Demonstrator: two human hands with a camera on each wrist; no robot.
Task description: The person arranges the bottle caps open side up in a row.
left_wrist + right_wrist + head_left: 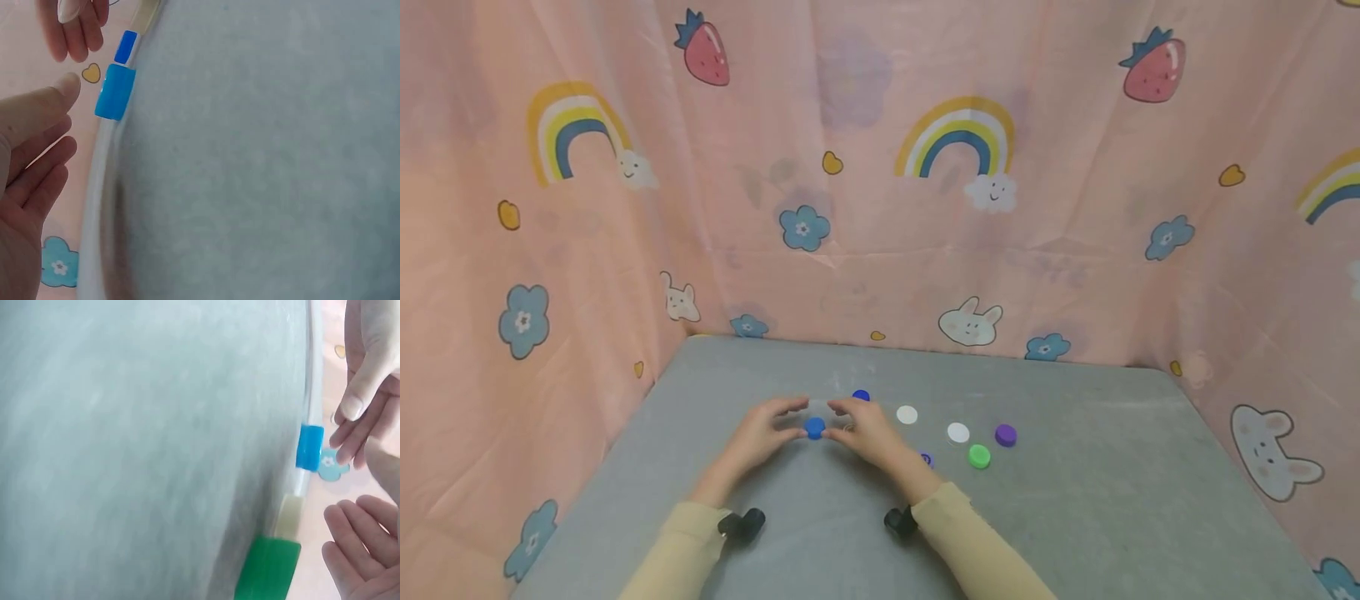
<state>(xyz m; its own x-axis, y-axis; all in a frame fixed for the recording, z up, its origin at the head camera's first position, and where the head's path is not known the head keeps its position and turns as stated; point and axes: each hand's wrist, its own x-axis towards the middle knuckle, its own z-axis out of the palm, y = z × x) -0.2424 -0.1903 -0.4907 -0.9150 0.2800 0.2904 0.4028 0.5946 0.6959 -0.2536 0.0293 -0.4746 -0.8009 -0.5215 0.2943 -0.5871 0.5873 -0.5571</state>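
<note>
A round blue cap-like disc [815,428] lies on the grey table between the two hands. My left hand [763,429] hovers at its left, thumb and fingers spread in a loose curve. From the other side my right hand [868,432] mirrors that pose. Both wrist views show the left hand [31,169] and the right hand [362,544] raised apart from the blue disc [309,448], holding nothing. Behind the right fingers sits a darker blue disc [861,395], partly covered. A purple piece [927,459] peeks out past the right wrist.
To the right lie two white discs, one nearer [958,432] and one farther [907,414], plus a green disc [979,457] and a purple disc [1006,435]. A pink printed curtain [865,275] surrounds the table [1112,500] at the back and sides.
</note>
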